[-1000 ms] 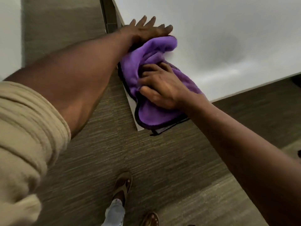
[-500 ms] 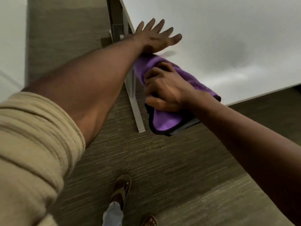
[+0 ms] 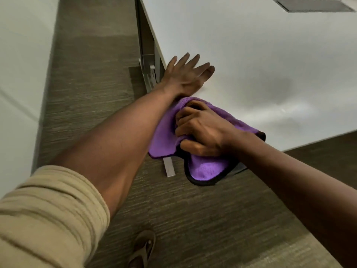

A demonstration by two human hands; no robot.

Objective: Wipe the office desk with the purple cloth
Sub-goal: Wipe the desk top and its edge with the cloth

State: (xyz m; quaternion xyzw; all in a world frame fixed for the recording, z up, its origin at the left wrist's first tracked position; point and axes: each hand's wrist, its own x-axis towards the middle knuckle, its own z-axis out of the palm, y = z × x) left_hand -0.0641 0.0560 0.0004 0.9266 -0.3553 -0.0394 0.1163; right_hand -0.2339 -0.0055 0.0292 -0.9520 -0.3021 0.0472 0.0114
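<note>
The white office desk [image 3: 260, 60] fills the upper right of the head view. At its near corner, the purple cloth [image 3: 204, 169] with a black hem is bunched, part of it hanging over the edge. My right hand [image 3: 202, 130] is clenched on the cloth and presses it onto the corner. My left hand [image 3: 186, 76] lies flat on the desk just beyond the cloth, fingers spread, holding nothing. My left forearm crosses in front and hides the cloth's left side.
A grey cable hatch [image 3: 313, 5] is set into the desk at the far right. The desk's metal leg and foot [image 3: 169, 169] stand on brown carpet under the corner. A white wall [image 3: 21, 64] runs along the left. My sandalled foot [image 3: 143, 250] is at the bottom.
My right hand has bunched the cloth and pulled it toward the desk's near corner. My left hand has come off the cloth and rests flat on the desk beyond it.
</note>
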